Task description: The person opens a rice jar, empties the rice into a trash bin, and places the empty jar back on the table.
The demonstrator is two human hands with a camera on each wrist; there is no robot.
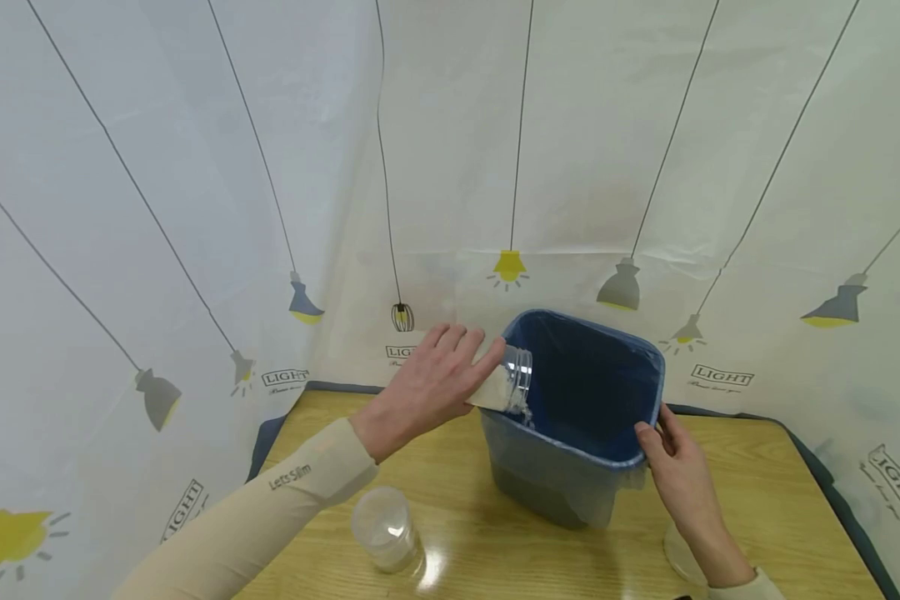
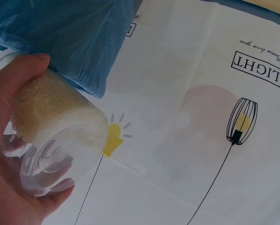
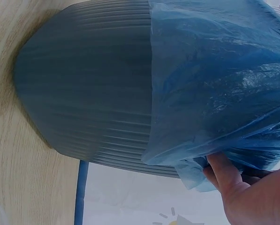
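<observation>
My left hand (image 1: 438, 375) grips a clear plastic jar (image 1: 501, 385), tilted on its side with its mouth over the near-left rim of a grey waste bin (image 1: 540, 493). Off-white, grainy stuff like rice (image 2: 60, 105) lies inside the jar, and some of it spills from the mouth. A thin blue bag (image 3: 215, 79) lines the bin and folds down over its outside. On the bin's right, my right hand (image 1: 681, 471) holds the lined rim between thumb and fingers. The bin leans slightly on the table, and its bottom inside is in shadow.
Another clear jar (image 1: 386, 529) stands on the wooden table (image 1: 457, 533) at the front left. A round clear object (image 1: 677, 554) is partly covered by my right wrist. White sheeting (image 1: 450, 167) printed with lamps surrounds the table at the back and sides.
</observation>
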